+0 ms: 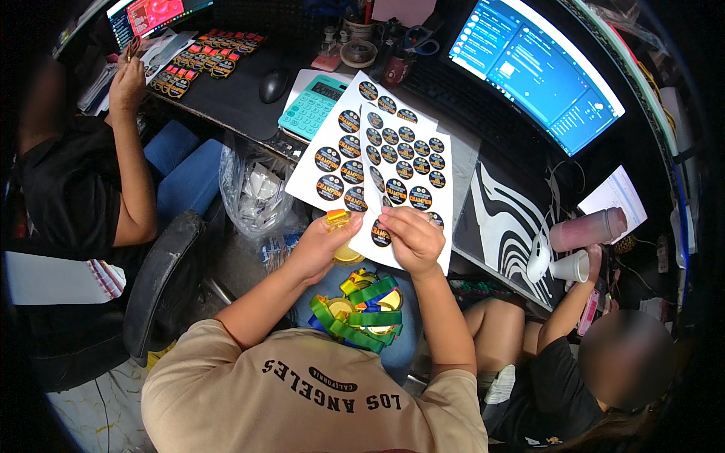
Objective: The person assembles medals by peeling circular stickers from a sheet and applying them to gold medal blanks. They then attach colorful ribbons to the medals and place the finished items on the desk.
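My left hand (321,243) grips a gold medal (339,220), with part of it showing below the fingers. My right hand (411,236) pinches the lower edge of a white sticker sheet (408,174) covered in several round black stickers, fingertips at one sticker near the bottom. A second sticker sheet (340,151) lies under it on the desk edge. A pile of gold medals with green ribbons (362,309) rests in my lap.
A teal calculator (311,106), black mouse (272,84), keyboard (483,121) and blue monitor (536,72) sit on the dark desk. A clear plastic bag (257,192) hangs left. One person sits at left handling medals (204,57); another sits at lower right by a pink tumbler (587,229).
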`<state>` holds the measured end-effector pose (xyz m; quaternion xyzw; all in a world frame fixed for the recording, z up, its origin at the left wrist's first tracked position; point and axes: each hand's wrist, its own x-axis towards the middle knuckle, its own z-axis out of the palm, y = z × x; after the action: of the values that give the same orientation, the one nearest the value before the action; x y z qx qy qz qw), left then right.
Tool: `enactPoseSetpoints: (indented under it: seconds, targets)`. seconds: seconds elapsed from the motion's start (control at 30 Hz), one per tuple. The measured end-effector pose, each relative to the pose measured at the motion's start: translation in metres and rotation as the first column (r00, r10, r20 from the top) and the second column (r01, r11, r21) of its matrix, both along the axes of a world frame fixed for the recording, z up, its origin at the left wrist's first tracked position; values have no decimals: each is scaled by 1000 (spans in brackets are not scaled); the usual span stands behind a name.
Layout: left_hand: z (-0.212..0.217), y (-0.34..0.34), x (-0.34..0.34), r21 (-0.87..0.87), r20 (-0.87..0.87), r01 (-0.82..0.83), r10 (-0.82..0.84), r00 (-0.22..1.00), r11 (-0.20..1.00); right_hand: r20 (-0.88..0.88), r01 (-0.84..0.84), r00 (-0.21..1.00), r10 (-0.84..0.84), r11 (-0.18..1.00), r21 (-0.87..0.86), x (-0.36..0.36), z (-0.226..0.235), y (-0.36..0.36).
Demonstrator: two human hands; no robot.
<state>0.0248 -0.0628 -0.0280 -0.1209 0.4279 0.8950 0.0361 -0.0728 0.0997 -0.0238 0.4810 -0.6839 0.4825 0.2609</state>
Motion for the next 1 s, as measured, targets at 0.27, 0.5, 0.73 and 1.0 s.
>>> enactPoseSetpoints:
  seconds: [0.27,0.5,0.73,1.0]
  targets:
    - [-12,0,-2,-57,-16,-47,46,999,997,239,-91,970,49,982,168,-4,11,2]
    - [-24,0,-5,-232,8,-111,116,993,966,347,-169,937,42,923,346,-10,8,3]
    - [-28,-4,-2,-405,-42,-213,214,976,889,439,-128,898,22,969,213,-11,4,7]
    - [18,-25,15,-812,-449,-489,195,872,317,400,-163,916,30,939,304,-8,6,5]
